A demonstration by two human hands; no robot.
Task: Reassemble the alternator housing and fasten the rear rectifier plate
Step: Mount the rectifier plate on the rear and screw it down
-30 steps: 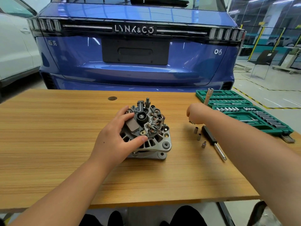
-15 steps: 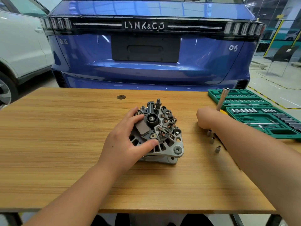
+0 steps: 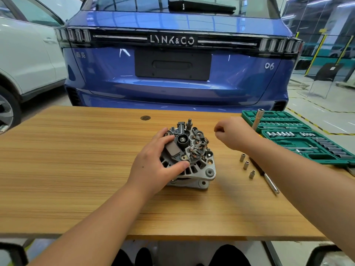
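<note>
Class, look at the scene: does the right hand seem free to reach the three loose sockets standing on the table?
Probably yes. The right hand hovers just beyond the three loose sockets, with bare table between them; only its own forearm passes close by. Whether it already pinches something small is unclear.

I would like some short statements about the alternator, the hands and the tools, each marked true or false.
1. The left hand holds the alternator. True.
2. The alternator lies inside the green socket case. False: it stands on the table.
3. Three loose sockets stand on the table to the right of the alternator. True.
4. The right hand rests flat on the table. False: it is raised, with its fingers curled.
5. The car behind the table is red. False: it is blue.
</note>
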